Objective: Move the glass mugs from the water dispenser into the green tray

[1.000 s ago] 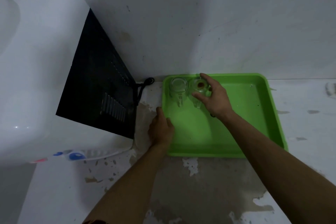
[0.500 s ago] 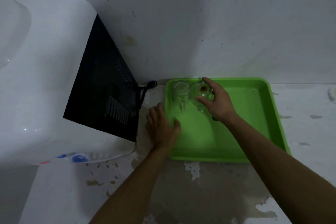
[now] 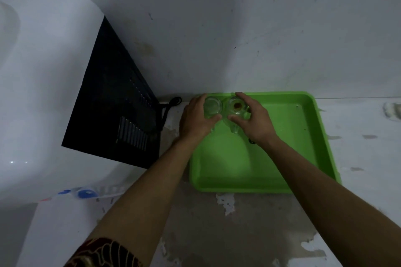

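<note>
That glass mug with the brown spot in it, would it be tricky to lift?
The right mug is clear glass, so probably rigid and breakable. The green tray shows droplets, so it may be slippery. It nearly touches the left mug; they might clink.

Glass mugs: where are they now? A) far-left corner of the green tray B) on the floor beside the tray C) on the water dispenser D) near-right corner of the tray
A: both glass mugs stand side by side in the green tray's far-left corner, the left hand around one and the right hand around the other.

Worn white counter with peeling paint
Green tray and white water dispenser sit on it, near each other
</note>
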